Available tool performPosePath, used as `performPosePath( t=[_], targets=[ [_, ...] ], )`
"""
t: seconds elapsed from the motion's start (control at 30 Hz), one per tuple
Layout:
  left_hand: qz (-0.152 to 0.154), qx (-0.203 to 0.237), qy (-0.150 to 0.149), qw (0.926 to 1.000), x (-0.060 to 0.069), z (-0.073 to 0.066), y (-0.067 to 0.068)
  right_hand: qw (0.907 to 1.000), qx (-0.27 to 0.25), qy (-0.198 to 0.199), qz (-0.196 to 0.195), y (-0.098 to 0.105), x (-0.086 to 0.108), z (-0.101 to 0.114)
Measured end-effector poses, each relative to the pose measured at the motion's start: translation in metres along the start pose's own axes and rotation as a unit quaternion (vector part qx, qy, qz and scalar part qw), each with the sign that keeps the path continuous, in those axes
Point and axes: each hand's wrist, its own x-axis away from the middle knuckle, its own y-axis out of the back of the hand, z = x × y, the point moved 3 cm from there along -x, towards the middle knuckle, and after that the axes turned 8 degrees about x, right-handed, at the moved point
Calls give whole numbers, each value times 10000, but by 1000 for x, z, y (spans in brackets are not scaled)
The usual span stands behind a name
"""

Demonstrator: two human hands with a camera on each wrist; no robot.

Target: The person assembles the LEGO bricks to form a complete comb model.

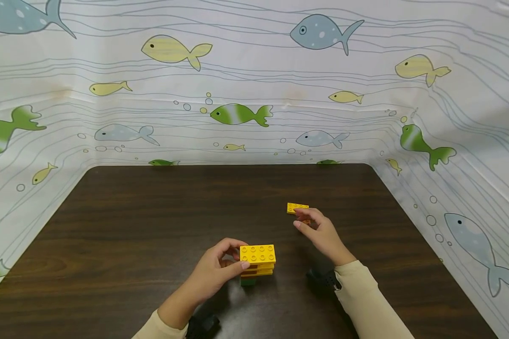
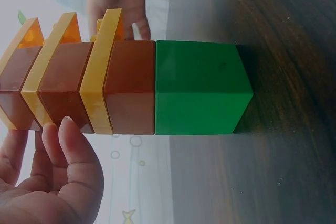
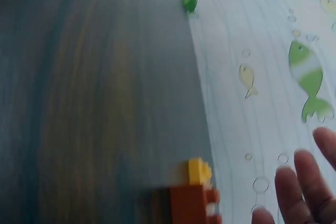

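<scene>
A tower of toy building bricks (image 1: 258, 254) stands on the table, green at its base, with brown bricks and yellow plates alternating above. My left hand (image 1: 218, 268) grips its upper part from the left side, the thumb on the near face. In the left wrist view, fingertips of the left hand (image 2: 68, 171) meet the brown and yellow layers. Farther back to the right, my right hand (image 1: 322, 233) hovers with loosely bent fingers over a reddish-brown brick (image 3: 188, 205), partly hiding it. Just beyond lies a yellow plate (image 1: 292, 207), also visible in the right wrist view.
The dark wooden table (image 1: 152, 212) spreads around the tower. White cloth with printed fish (image 1: 242, 114) hangs along its back and sides. Both wrists wear black devices (image 1: 203, 325) below the cream sleeves (image 1: 365, 292).
</scene>
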Motion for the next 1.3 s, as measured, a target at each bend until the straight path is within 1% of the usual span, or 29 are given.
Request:
performPosePath(
  t=[0.1,0.17,0.23,0.3,0.37,0.5,0.6,0.87,1.03,1.3],
  targets=[
    [2,14,-7,10000,0,1,0,9991,327,-181,-210,4,-4,-12],
    [6,12,-13,10000,0,1,0,9979,501,-326,-248,6,-6,-19],
    [11,15,-19,10000,0,1,0,9966,631,-498,-198,7,-9,-25],
    [22,3,-26,10000,0,1,0,9946,760,-711,-57,8,-11,-31],
    [28,-16,-39,10000,0,1,0,9920,842,-926,178,8,-13,-35],
    [34,-60,-46,10000,1,0,0,9857,1085,-1166,553,7,-15,-41],
    [31,-64,-31,10000,1,0,-1,9824,1212,-1214,738,6,-16,-43],
    [20,-55,13,10000,1,0,-1,9775,1372,-1269,980,2,-19,-45],
    [0,-50,23,10000,1,0,-1,9750,1527,-1245,1023,0,-22,-46],
    [29,-46,-87,9999,1,1,0,9737,1691,-1146,1010,0,-24,-45]
  ],
)
